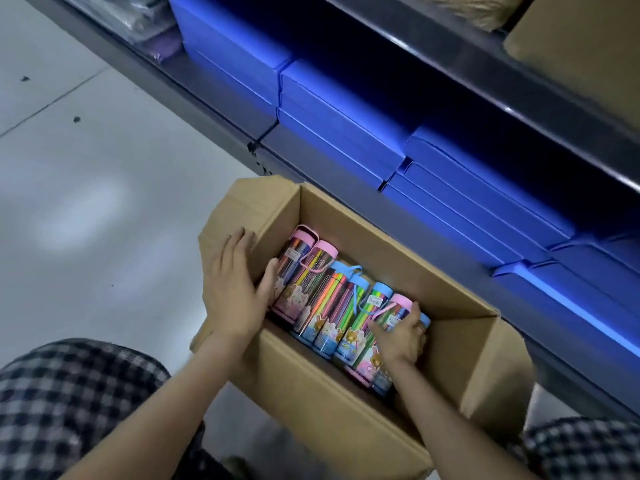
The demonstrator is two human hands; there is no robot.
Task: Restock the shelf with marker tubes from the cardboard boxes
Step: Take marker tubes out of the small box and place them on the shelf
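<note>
**Two hands in an open box of marker tubes**

Two bare hands work at an open cardboard box [346,403] that stands on the pale tiled floor [86,188] just in front of a low shelf [221,109]. Inside the box lies a row of clear marker tubes [332,303], side by side and touching, with coloured pens showing through their walls and cartoon animals printed near the bases. Some have pink caps, others blue, and thin carrying loops arch over a few of them.

The left hand [235,289] rests on the box's left wall, fingers straight and spread over the folded-out flap — its thumb reaches inward and touches the outermost pink-capped tube [294,268]. It grips nothing.

The right hand [403,336] is down inside the box at the right end of the row, fingers curled round a pink-capped marker tube [393,315]; a ring shows on one finger. A blue-capped tube [425,321] lies just beyond it, mostly hidden.

The shelf behind holds stacks of flat blue boxes [346,109], two or three high, running along its length. Above them, on the next level, stands a brown carton [581,46]. Checked fabric [69,403] covers the person's knees at both lower corners.
</note>
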